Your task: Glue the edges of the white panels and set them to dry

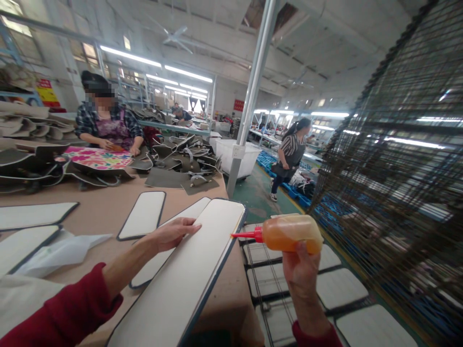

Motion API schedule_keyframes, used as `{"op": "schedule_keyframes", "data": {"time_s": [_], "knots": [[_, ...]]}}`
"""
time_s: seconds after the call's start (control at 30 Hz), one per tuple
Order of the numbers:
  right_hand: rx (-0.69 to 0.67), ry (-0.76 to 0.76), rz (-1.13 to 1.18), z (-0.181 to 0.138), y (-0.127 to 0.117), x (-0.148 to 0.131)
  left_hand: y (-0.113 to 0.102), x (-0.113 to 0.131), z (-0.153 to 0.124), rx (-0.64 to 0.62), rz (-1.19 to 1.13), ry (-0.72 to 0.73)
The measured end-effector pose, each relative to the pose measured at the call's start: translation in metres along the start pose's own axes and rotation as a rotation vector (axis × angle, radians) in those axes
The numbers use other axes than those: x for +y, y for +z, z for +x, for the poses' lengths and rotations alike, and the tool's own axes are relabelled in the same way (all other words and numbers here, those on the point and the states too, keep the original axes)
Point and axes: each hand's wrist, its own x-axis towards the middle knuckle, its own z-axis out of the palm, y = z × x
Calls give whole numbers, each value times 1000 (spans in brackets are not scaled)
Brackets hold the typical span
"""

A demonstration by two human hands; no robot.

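My left hand (176, 233) grips a long white panel (197, 262) with dark blue edging by its left side, thumb on the white face and the other fingers hidden behind. The panel is tilted over the table's edge. In my right hand (302, 265) is a squeeze bottle (291, 233) of amber liquid, held on its side. Its red nozzle tip touches or nearly touches the panel's right border, where a thin yellowish line shows. Under the held panel, a similar panel (155, 262) lies on the table.
More edged panels, one a small white panel (142, 214), lie on the brown table (104, 207). Wire racks (269, 289) with panels stand at right below a tall stack of wire racks (398, 144). A co-worker (108, 120) works across the table; another person (289, 154) is in the aisle.
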Motion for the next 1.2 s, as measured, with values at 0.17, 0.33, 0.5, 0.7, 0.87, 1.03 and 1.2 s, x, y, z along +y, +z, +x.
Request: {"op": "schedule_keyframes", "data": {"time_s": [0.17,0.33,0.5,0.7,0.87,1.03,1.2], "knots": [[3,-6,6,-5,0,1,-1,0,1,8,-34,13],[-39,-7,-2,-9,0,2,-5,-2,5,19,-57,36],[-26,21,6,-12,3,0,-5,0,8,37,-70,50],[-73,32,-15,-15,7,-5,-1,10,9,100,-112,40],[-58,30,-14,-16,8,-6,-2,16,12,66,-94,58],[-92,59,-36,-16,7,-5,-5,20,18,59,-96,79],[-87,78,-7,-16,9,-8,-7,26,22,82,-80,79]]}}
